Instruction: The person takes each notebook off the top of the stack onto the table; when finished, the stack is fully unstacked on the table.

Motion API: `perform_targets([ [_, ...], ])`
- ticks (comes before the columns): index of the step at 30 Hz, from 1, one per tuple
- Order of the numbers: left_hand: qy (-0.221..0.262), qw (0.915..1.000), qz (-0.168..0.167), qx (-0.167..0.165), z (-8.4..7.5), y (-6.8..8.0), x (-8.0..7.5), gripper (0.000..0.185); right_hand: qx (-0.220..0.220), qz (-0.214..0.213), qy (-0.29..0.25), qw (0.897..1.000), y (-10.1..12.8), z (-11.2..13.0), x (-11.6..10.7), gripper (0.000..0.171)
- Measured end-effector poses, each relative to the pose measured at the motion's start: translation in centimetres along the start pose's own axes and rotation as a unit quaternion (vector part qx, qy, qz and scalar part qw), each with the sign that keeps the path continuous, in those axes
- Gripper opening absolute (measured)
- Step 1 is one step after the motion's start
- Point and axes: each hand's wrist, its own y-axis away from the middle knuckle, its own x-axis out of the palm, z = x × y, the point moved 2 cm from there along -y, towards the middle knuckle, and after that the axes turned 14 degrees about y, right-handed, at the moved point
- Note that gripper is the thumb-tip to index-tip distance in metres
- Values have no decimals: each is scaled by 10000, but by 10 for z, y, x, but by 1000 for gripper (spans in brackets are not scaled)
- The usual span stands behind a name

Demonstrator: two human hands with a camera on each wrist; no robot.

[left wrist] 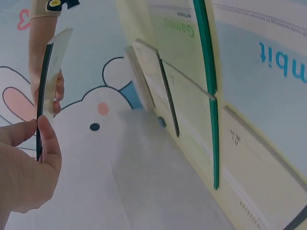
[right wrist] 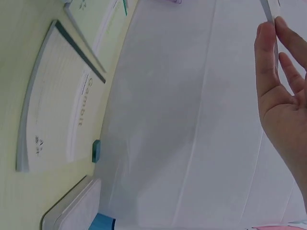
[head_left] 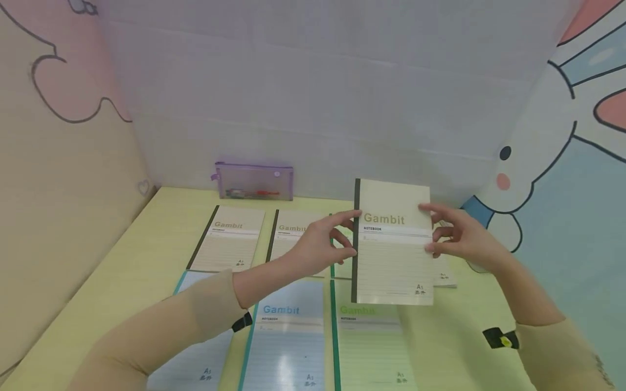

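Note:
A cream Gambit notebook (head_left: 393, 271) with a dark spine is held upright above the table, its front cover facing me. My left hand (head_left: 318, 244) pinches the spine edge between thumb and fingers; the left wrist view shows the notebook (left wrist: 44, 81) thin and edge-on. At the opposite edge my right hand (head_left: 462, 236) pinches it the same way. Below its bottom edge lies a green notebook (head_left: 374, 347), and behind it another green notebook (head_left: 341, 269) is mostly hidden. A further cream notebook (right wrist: 57, 105) lies on the table to the right, partly covered in the head view.
Two cream notebooks (head_left: 227, 244) lie in the back row, and blue notebooks (head_left: 288, 347) in front, one partly under my left arm. A purple pencil pouch (head_left: 256, 182) leans on the back wall. A small teal object (right wrist: 96, 151) and a pale rounded case (right wrist: 74, 206) sit at right.

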Motion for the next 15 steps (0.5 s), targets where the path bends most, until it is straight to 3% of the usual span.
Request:
perform_targets([
  [8,690,9967,286,-323,26,-3,40,72,260,494,-55,9984,37,-31,-6,79],
  [15,1142,9901,530,-615,47,-7,66,69,367,950,-615,9929,62,-54,-6,77],
])
